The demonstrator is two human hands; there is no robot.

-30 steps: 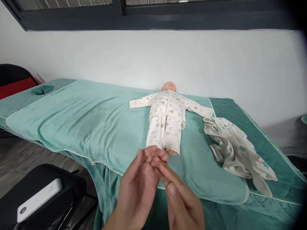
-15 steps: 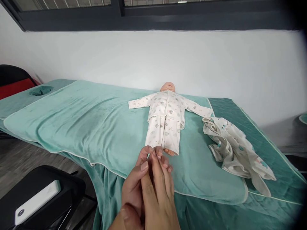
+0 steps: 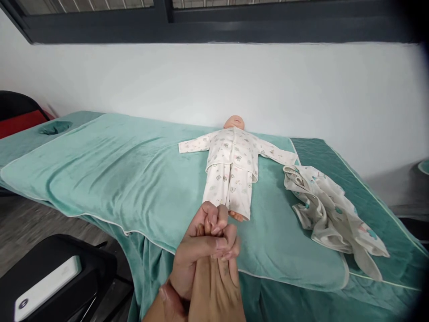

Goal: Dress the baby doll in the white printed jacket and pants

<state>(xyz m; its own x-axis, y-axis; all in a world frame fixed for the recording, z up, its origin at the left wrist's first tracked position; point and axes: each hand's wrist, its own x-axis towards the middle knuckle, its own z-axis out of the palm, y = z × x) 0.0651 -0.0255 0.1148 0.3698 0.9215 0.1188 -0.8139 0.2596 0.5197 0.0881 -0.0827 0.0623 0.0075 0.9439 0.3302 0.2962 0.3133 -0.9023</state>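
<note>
At the lower middle of the head view my hands are clasped. My left hand (image 3: 201, 246) is closed, its fingers and thumb curled over the fingers of the right. My right hand (image 3: 217, 286) shows its back; its fingers are mostly hidden inside that clasp, and its thumb lies over the left wrist. Just beyond them a baby doll (image 3: 234, 121) lies on its back, dressed in a white printed top (image 3: 233, 145) and matching trousers (image 3: 219, 183). Its arms are spread wide, and the toes of one foot show below a trouser leg. Neither hand visibly touches the doll.
A light green cover (image 3: 134, 170) lies over the bed. Crumpled white printed baby clothing (image 3: 331, 214) rests right of the doll. In the lower left a black chair (image 3: 97, 268) carries a white device (image 3: 50, 286). The wall (image 3: 150, 80) runs behind the bed.
My left fingers and thumb have folded over my right hand's fingers, which were stretched out before. The doll and the clothing have not moved on the bed.
</note>
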